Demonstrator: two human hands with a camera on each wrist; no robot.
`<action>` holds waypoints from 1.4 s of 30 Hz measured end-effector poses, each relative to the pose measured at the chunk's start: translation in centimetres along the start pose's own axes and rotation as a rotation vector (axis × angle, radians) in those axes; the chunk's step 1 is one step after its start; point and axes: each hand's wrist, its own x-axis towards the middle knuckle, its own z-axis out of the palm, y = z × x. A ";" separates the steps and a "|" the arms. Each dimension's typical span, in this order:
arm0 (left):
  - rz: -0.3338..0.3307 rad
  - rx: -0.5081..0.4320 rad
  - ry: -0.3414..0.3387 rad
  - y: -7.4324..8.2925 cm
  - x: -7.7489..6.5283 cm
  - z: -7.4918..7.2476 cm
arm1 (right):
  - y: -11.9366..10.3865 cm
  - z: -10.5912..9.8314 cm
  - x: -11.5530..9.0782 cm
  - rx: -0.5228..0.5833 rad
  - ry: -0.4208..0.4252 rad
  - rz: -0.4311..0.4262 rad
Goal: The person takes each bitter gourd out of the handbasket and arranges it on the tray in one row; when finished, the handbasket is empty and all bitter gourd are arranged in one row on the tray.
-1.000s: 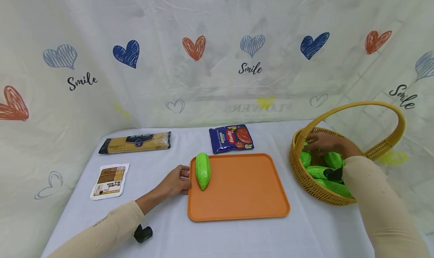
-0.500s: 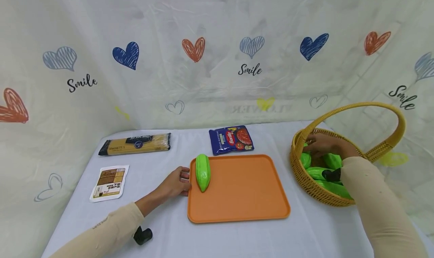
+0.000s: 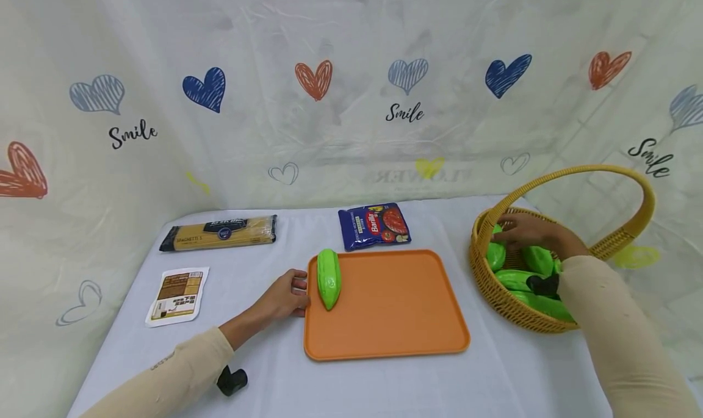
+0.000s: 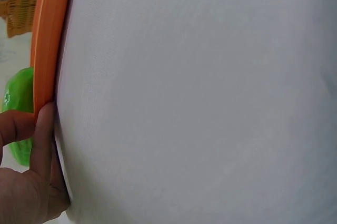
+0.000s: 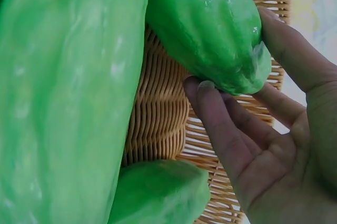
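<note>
My left hand (image 3: 284, 295) pinches the left rim of the orange tray (image 3: 392, 308), its fingertips at the outer wall in the left wrist view. On the tray's left side lies a green ridged gourd (image 3: 329, 277) with a pointed end. My right hand (image 3: 529, 232) reaches under the handle of a wicker basket (image 3: 494, 296). There it grips the end of another green gourd (image 5: 210, 29), thumb on one side and fingertips on the other. More gourds lie in the basket, including a large one (image 5: 63, 92) and a smaller one (image 5: 160, 192), partly covered by my arm in the head view.
Behind the tray lies a blue sauce pouch (image 3: 375, 226). A spaghetti pack (image 3: 222, 232) and a white-edged packet (image 3: 177, 296) are on the left of the white-covered table. The basket's tall handle (image 3: 582, 169) arches over my right wrist. A printed curtain (image 3: 351, 131) hangs behind.
My right hand has shifted slightly at the basket's left side, and the gourd in its grip shows a little higher against the rim. The left hand and tray stay put.
</note>
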 end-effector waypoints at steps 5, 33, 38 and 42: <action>-0.001 -0.008 0.002 0.1 -0.1 0.0 | 0.2 -0.2 -0.3 0.017 -0.004 0.006; -0.030 0.019 0.011 0.1 0.4 0.2 | -0.6 -0.2 -3.1 0.078 0.077 -0.067; -0.030 0.022 0.007 0.0 0.3 0.1 | -0.6 -0.2 -4.1 0.102 0.091 -0.089; -0.027 0.016 0.005 -0.1 0.3 0.2 | -0.9 -0.2 -5.1 0.059 0.087 -0.066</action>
